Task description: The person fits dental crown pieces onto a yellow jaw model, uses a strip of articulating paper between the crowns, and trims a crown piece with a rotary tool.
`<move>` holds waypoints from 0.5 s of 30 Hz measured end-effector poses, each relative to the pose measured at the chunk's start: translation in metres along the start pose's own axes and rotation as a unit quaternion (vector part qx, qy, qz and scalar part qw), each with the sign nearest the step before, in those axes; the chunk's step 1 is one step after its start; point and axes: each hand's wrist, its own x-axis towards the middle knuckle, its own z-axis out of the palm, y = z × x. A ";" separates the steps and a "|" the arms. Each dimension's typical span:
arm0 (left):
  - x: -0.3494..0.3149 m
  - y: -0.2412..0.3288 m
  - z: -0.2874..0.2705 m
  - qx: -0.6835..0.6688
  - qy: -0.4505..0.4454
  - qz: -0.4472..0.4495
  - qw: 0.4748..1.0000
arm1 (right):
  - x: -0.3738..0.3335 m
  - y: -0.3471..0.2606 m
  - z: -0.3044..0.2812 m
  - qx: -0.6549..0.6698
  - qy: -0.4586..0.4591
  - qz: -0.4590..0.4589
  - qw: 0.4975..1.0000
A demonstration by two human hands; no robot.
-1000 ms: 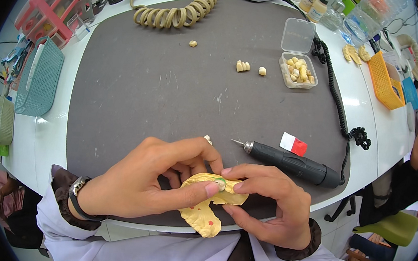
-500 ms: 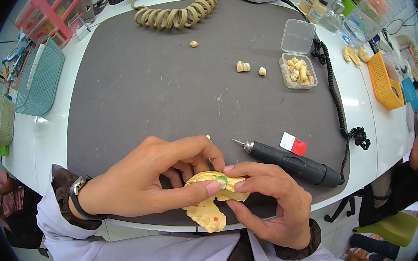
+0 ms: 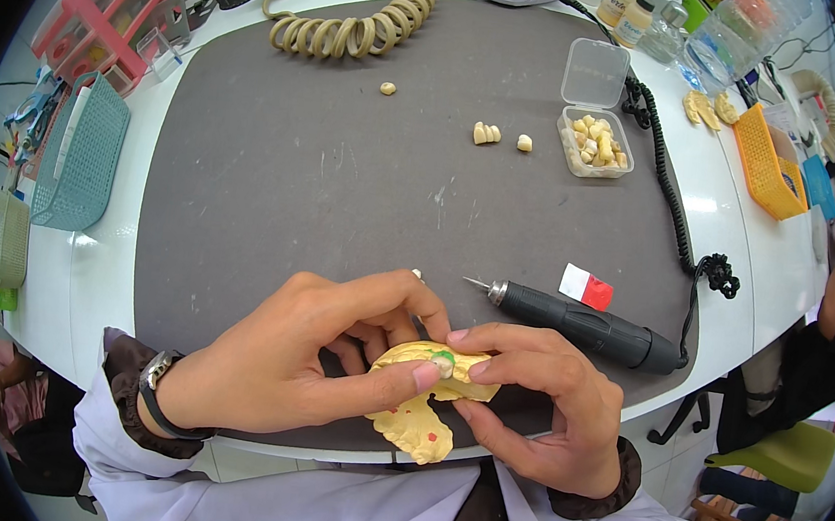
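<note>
A yellow dental cast is held between both hands near the front edge of the grey mat. On its upper ridge sits a whitish artificial tooth with green material around it. My left hand is closed on the cast, its thumb pressed by the tooth and its other fingers partly hidden behind. My right hand grips the right end of the cast between fingers and thumb. Beyond them lies a black dental handpiece with a pointed bur. A small pale piece shows just past my left fingers.
An open clear box holds several loose teeth. Joined tooth crowns, a single crown and another lie on the mat. A red-and-white piece rests beside the handpiece. Baskets stand left.
</note>
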 end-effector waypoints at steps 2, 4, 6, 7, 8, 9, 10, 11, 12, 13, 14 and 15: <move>0.000 0.000 0.000 0.000 -0.001 0.000 1.000 | 0.000 0.000 0.000 0.000 0.000 -0.001 1.000; 0.000 0.000 0.000 -0.001 -0.001 0.002 1.000 | 0.000 0.000 -0.001 -0.001 -0.002 -0.001 1.000; 0.000 0.000 0.000 -0.002 -0.001 0.003 1.000 | 0.000 0.000 -0.001 0.000 -0.002 0.000 1.000; 0.000 0.000 0.001 -0.002 -0.001 0.003 1.000 | 0.000 0.000 -0.001 0.001 -0.002 0.001 1.000; 0.000 0.000 0.001 -0.004 -0.001 0.002 1.000 | 0.000 0.000 -0.001 0.002 -0.002 0.002 1.000; 0.000 -0.001 0.000 -0.006 -0.002 0.001 1.000 | 0.000 0.000 -0.001 0.002 -0.002 0.003 1.000; 0.000 -0.001 0.000 -0.008 -0.002 0.001 1.000 | 0.000 0.000 -0.001 0.002 -0.002 0.003 1.000; 0.000 0.000 0.000 -0.005 -0.004 -0.002 1.000 | 0.000 0.000 -0.001 0.003 -0.002 0.003 1.000; 0.000 0.001 0.000 -0.002 -0.006 -0.004 1.000 | 0.000 0.000 -0.001 0.002 -0.002 0.004 1.000; 0.000 0.002 0.000 0.001 -0.007 -0.006 1.000 | 0.000 -0.001 -0.001 0.000 -0.003 0.005 1.000; 0.000 0.002 0.001 0.007 -0.004 -0.003 1.000 | 0.000 -0.001 -0.001 -0.001 -0.003 0.005 1.000; 0.000 0.002 0.002 0.013 -0.001 0.000 1.000 | 0.000 -0.001 -0.001 -0.003 -0.003 0.007 1.000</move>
